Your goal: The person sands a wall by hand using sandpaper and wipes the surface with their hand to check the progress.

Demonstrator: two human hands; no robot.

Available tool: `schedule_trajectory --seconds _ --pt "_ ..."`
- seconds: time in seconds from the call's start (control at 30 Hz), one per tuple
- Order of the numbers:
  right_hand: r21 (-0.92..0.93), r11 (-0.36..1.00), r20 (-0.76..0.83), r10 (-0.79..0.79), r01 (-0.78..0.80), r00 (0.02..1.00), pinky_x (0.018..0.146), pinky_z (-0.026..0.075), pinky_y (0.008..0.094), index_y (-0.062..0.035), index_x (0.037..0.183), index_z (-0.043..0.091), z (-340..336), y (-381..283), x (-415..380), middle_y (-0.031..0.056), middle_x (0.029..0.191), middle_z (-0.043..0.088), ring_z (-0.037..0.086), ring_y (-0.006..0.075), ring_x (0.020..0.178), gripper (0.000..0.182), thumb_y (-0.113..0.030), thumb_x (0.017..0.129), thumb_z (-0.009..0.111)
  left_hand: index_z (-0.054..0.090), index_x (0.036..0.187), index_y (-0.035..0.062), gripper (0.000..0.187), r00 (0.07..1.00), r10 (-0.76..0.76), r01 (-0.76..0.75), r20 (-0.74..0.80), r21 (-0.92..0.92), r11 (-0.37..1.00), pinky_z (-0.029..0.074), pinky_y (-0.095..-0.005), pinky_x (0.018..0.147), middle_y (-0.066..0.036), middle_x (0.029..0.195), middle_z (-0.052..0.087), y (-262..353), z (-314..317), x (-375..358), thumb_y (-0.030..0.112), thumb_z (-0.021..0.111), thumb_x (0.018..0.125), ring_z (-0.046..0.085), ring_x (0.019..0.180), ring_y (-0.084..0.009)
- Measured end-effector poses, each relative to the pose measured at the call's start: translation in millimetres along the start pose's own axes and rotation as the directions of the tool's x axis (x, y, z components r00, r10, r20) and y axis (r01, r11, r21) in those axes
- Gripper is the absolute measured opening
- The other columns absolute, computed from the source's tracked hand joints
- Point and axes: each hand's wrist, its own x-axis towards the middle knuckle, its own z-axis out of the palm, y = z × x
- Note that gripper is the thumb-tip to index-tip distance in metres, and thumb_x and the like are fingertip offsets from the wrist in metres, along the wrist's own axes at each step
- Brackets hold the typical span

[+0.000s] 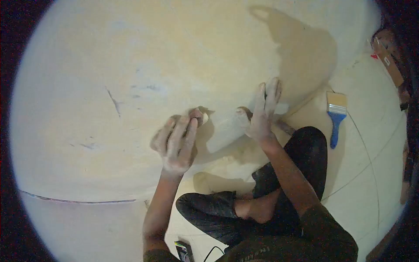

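My left hand (176, 142), dusted white, presses against the pale wall (131, 52). Its fingers are closed on a small folded piece of sandpaper (199, 116), brownish with a pale curled edge. To the right, my right hand (264, 109) is also coated in white dust. Its fingers are stretched out against the wall near the bottom, thumb apart, and it holds nothing. Dark scuffs (113, 102) and grey patches mark the yellowish-white wall surface left of my hands.
A paintbrush (335, 122) with a blue handle lies on the tiled floor (362, 174) to the right. My crossed legs (301, 161) are close to the wall. A small dark box (183, 251) and a cable sit below. Brown cardboard (387, 61) stands at the far right.
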Motion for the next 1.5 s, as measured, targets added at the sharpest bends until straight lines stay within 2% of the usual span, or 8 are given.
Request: schedule_trajectory --seconds 0.27,0.37,0.4,0.73,0.97,1.17,1.33,1.5 --pt "-0.002 1.000 0.039 0.031 -0.031 0.999 0.117 0.016 0.0744 0.0051 0.154 0.035 -5 -10 1 0.0400 0.162 0.019 0.017 0.0650 0.147 0.094 -0.050 0.088 0.074 0.040 0.157 0.0002 0.089 0.841 -0.148 0.261 0.520 -0.151 0.953 0.032 -0.0563 0.116 -0.025 0.163 0.035 60 -1 12 0.056 0.066 0.093 0.037 0.147 -0.0466" --pt "-0.004 0.999 0.033 0.050 -0.050 0.998 0.118 0.016 0.0736 0.0059 0.154 0.035 -6 -21 7 0.0398 0.162 0.019 0.016 0.0644 0.147 0.093 -0.047 0.088 0.075 0.040 0.157 -0.0003 0.090 0.912 -0.045 0.166 0.407 -0.267 0.949 0.030 -0.0567 0.117 -0.025 0.163 0.034 69 17 13 0.058 0.065 0.093 0.037 0.147 -0.0468" --pt "0.004 0.999 0.024 0.033 -0.033 0.999 0.118 0.016 0.0733 0.0063 0.153 0.035 -6 -26 6 0.0396 0.162 0.019 0.016 0.0642 0.148 0.093 -0.046 0.088 0.075 0.038 0.161 0.0100 0.081 0.904 -0.101 0.228 0.416 -0.267 0.936 0.032 -0.0542 0.118 -0.018 0.167 0.033 70 18 13 0.042 0.065 0.093 0.041 0.148 -0.0307" --pt "0.013 1.000 0.007 -0.009 0.009 1.000 0.120 0.014 0.0698 0.0060 0.154 0.037 2 7 -14 0.0374 0.164 0.017 0.015 0.0610 0.150 0.091 -0.036 0.085 0.080 0.040 0.161 0.0145 0.070 0.881 -0.258 0.272 0.396 0.023 0.962 0.003 -0.0709 0.119 -0.033 0.168 0.016 48 17 -10 0.034 0.060 0.097 0.005 0.156 -0.0563" --pt "0.387 0.921 -0.008 -0.054 0.053 0.999 0.109 0.035 0.0602 -0.0039 0.127 0.058 -22 -24 -15 0.0218 0.133 0.058 0.052 0.0451 0.123 0.066 -0.039 0.079 0.086 0.025 0.164 0.0047 0.077 0.812 -0.503 0.565 0.297 -0.180 0.805 -0.007 -0.0746 0.116 -0.037 0.168 0.004 65 11 -4 0.022 0.052 0.094 -0.005 0.155 -0.0585" --pt "0.439 0.836 0.390 0.154 -0.330 0.908 0.089 0.053 0.0452 -0.0053 0.114 0.065 -63 -95 29 0.0130 0.102 0.071 0.068 0.0357 0.091 0.053 -0.039 0.080 0.088 0.026 0.163 0.0047 0.086 0.831 -0.411 0.470 0.374 -0.079 0.879 -0.008 -0.0710 0.118 -0.038 0.168 0.002 86 19 -10 0.033 0.064 0.092 -0.005 0.155 -0.0581" --pt "0.383 0.794 0.388 0.326 -0.472 0.862 0.085 0.056 0.0410 -0.0045 0.114 0.067 -65 -96 49 0.0140 0.106 0.073 0.072 0.0324 0.095 0.038 -0.021 0.085 0.085 0.029 0.164 0.0125 0.098 0.810 -0.582 0.578 0.074 -0.263 0.772 0.007 -0.0729 0.119 -0.034 0.168 0.014 55 8 -35 0.049 0.078 0.087 0.008 0.157 -0.0532" --pt "0.384 0.879 0.206 0.217 -0.282 0.954 0.088 0.054 0.0424 -0.0073 0.116 0.069 -70 -69 47 0.0115 0.105 0.073 0.069 0.0309 0.097 0.036 -0.008 0.083 0.083 0.017 0.166 0.0049 0.100 0.783 -0.573 0.613 -0.244 0.145 0.776 0.005 -0.0621 0.126 -0.028 0.172 0.006 -75 -55 -65 0.055 0.067 0.095 0.002 0.159 -0.0470"
